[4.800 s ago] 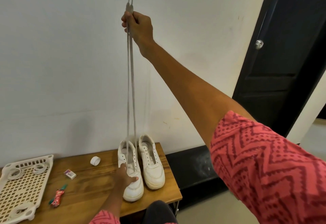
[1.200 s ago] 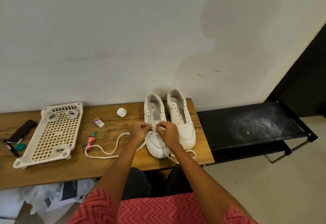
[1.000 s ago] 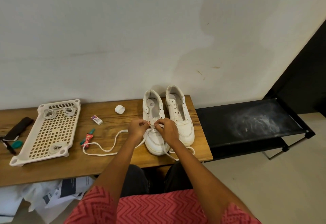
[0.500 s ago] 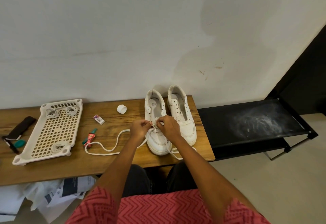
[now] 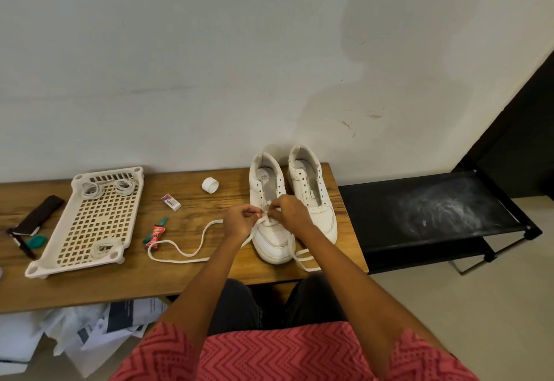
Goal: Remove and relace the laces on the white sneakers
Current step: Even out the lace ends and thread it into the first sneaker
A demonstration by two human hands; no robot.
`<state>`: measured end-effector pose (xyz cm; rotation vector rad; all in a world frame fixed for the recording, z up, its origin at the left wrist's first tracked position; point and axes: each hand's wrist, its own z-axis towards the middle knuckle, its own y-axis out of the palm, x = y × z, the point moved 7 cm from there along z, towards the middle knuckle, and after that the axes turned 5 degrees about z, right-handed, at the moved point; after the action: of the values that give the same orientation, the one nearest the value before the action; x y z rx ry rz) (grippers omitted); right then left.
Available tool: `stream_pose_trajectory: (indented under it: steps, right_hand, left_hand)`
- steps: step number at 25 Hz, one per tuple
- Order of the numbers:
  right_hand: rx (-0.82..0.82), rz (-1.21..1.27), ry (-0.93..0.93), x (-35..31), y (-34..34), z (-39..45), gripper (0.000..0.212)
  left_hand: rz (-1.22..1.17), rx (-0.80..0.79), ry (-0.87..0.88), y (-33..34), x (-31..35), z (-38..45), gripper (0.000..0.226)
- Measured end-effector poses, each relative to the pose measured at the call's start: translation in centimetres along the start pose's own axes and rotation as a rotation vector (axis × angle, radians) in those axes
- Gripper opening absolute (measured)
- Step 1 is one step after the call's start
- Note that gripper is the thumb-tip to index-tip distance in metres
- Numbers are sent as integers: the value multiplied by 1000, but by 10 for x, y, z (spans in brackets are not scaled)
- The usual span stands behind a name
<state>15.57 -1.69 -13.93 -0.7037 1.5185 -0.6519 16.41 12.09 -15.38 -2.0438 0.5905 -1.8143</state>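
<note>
A wooden surface (image 5: pixel 192 272) runs across the middle of the frame from the left edge, against a pale wall. At far left lie a dark flat case (image 5: pixel 37 214), a black pen (image 5: pixel 24 247) and a teal item (image 5: pixel 36 241). Right of them stands a cream perforated tray (image 5: pixel 87 224). Toward the centre lie a small eraser (image 5: pixel 171 202), a white ring (image 5: pixel 210 185), a red and green wrapper (image 5: pixel 156 232) and a loose white lace (image 5: pixel 186 250). Two white sneakers (image 5: pixel 292 200) stand side by side at the surface's right end, toes toward the viewer. Right of it stands a black rack (image 5: pixel 434 215).
</note>
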Motion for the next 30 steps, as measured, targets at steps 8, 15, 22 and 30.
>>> stream_pose_trajectory:
  steps: [8, 15, 22, 30]
  right_hand:
    - [-37, -202, -87, -15, -3, 6, 22]
    - [-47, -161, -109, -6, 1, 7, 23]
    - [14, -83, -142, -9, 2, 6, 22]
    - [74, 44, -155, -10, -1, -8, 32]
  left_hand:
    - [89, 98, 40, -2, 7, -6, 15]
    - [92, 53, 85, -1, 8, -6, 15]
    - [90, 111, 151, -2, 8, -9, 16]
    - [-145, -7, -168, -3, -7, 1, 10]
